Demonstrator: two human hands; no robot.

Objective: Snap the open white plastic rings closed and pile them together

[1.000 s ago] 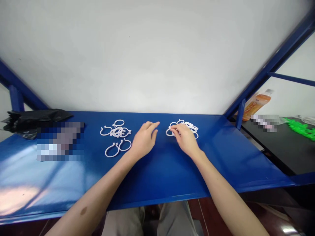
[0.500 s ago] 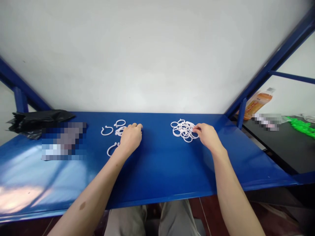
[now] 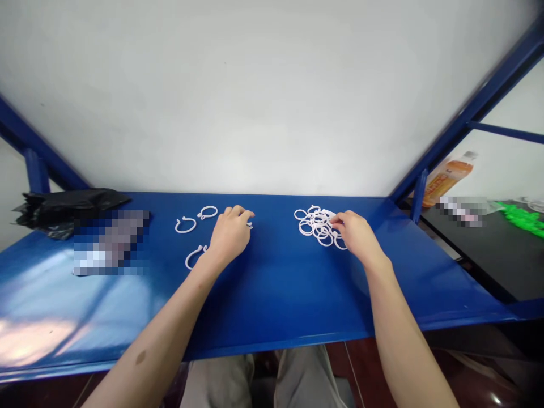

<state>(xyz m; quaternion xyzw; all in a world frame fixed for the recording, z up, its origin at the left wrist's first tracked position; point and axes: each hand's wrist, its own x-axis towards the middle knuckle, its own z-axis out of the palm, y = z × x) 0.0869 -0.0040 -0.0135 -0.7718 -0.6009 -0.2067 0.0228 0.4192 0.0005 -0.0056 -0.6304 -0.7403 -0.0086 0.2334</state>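
My left hand (image 3: 232, 232) is closed just above the table, fingers bent over a white plastic curtain ring (image 3: 250, 225). Only a small bit of that ring shows past the fingertips; the palm hides the rest. Three open curtain rings lie around this hand: one behind it (image 3: 208, 212), one to its left (image 3: 186, 225) and one partly covered by the wrist (image 3: 190, 259). On the right, a heap of white curtain rings (image 3: 306, 228) lies tangled together. My right hand (image 3: 355, 231) pinches a ring at the heap's right edge, with thumb and forefinger together.
The blue table (image 3: 280, 294) meets a white wall (image 3: 272, 113) at the back. At the left lie a black plastic bag (image 3: 76, 207) and a blurred dark object (image 3: 117, 238). Beyond the blue frame (image 3: 420, 195) stand an orange drink bottle (image 3: 448, 180) and bright green items (image 3: 521, 220).
My left hand has shifted slightly right, and the rings that showed beside it no longer lie there. The right hand moved slightly left; a ring at the heap's edge now lies lower.
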